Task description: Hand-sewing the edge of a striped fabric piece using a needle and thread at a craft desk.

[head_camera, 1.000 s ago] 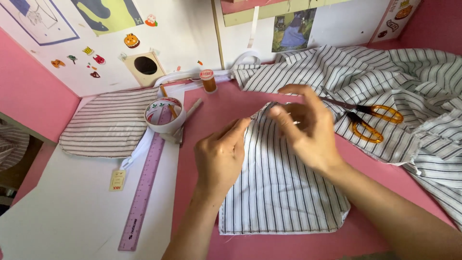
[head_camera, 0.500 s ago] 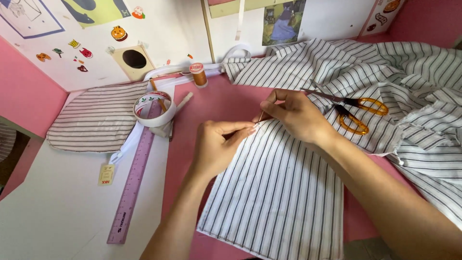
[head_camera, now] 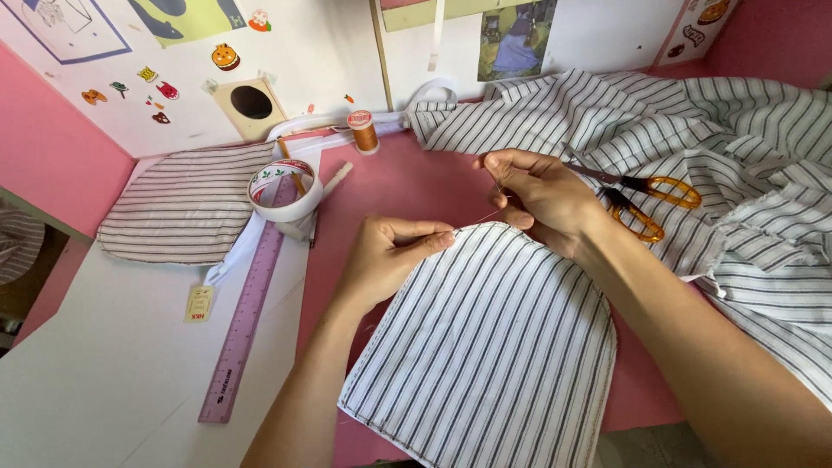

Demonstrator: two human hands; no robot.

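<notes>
A striped white fabric piece (head_camera: 494, 347) with a rounded top lies on the pink table (head_camera: 407, 182). My left hand (head_camera: 386, 256) pinches its upper left edge. My right hand (head_camera: 542, 195) is just above the top edge with thumb and fingers pinched on a thin thread (head_camera: 487, 215) that runs down to the fabric. A needle is too small to make out. Orange-handled scissors (head_camera: 641, 199) lie just right of my right hand on a heap of striped cloth (head_camera: 737, 173).
A second striped piece (head_camera: 186, 204) lies at the left beside a tape roll (head_camera: 284, 186), a purple ruler (head_camera: 247, 325) and a white strip with a tag (head_camera: 199, 303). An orange thread spool (head_camera: 364, 132) stands by the back wall.
My right hand has lifted up and to the right, drawing the thread out from the fabric edge. The view has shifted slightly; my left hand still grips the edge.
</notes>
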